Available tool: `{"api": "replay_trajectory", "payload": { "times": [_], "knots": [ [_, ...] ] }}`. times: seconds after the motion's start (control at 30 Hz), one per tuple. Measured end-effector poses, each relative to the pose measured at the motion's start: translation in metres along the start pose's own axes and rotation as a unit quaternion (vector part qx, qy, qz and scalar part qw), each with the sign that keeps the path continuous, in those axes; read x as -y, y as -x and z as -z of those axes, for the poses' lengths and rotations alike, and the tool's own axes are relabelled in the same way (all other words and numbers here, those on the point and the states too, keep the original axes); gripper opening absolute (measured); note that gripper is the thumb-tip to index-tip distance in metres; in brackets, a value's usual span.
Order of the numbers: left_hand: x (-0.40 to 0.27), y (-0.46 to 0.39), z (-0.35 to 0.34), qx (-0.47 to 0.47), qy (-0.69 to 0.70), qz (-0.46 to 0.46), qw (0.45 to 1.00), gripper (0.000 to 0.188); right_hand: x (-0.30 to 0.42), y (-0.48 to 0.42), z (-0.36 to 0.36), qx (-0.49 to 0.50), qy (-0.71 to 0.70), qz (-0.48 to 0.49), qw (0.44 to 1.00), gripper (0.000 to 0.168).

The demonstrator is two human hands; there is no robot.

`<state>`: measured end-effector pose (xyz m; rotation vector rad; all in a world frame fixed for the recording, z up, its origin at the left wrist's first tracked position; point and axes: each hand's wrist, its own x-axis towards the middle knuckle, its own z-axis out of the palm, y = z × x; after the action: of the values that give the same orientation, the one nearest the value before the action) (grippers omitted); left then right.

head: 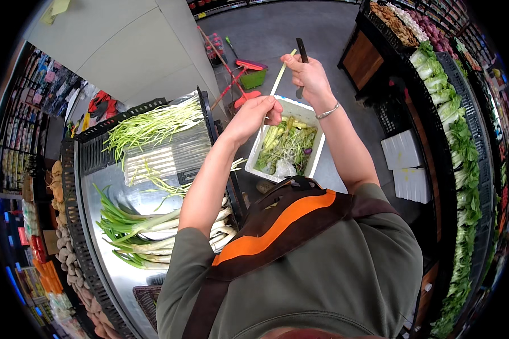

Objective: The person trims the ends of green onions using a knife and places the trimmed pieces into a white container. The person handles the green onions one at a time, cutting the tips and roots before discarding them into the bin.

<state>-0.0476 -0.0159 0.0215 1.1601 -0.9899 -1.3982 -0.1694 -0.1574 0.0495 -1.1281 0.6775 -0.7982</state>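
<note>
A thin pale green stalk [279,77] runs between my two hands. My left hand [258,115] pinches its lower end, with the fingers curled. My right hand [310,78] holds the upper end between thumb and forefinger. In that same right hand is a narrow dark knife [301,51], upright, its middle hidden by the fingers. Below both hands stands a white foam box [261,169] with vegetable trimmings [288,144] and a crumpled clear plastic bag in it. A metal bracelet [327,111] circles my right wrist.
On the metal counter [110,250] at left lie thin green stalks [152,127], clear-wrapped pale stalks [150,163] and large scallions [152,237]. A broom and green dustpan [253,78] stand beyond the box. Leafy cabbages [449,110] line the right-hand rack.
</note>
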Motion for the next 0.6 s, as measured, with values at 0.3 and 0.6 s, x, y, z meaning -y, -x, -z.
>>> {"api": "replay_trajectory", "payload": {
  "times": [0.3,0.6],
  "knots": [
    [0.007,0.020,-0.001,-0.023,-0.011,-0.002,1.000,0.033,0.008,-0.019,0.012,-0.033,-0.039,0.029,0.998,0.017],
    [0.011,0.029,-0.002,-0.019,-0.056,-0.056,0.997,0.034,0.015,-0.023,0.014,-0.051,-0.048,0.054,0.996,0.018]
  ]
}}
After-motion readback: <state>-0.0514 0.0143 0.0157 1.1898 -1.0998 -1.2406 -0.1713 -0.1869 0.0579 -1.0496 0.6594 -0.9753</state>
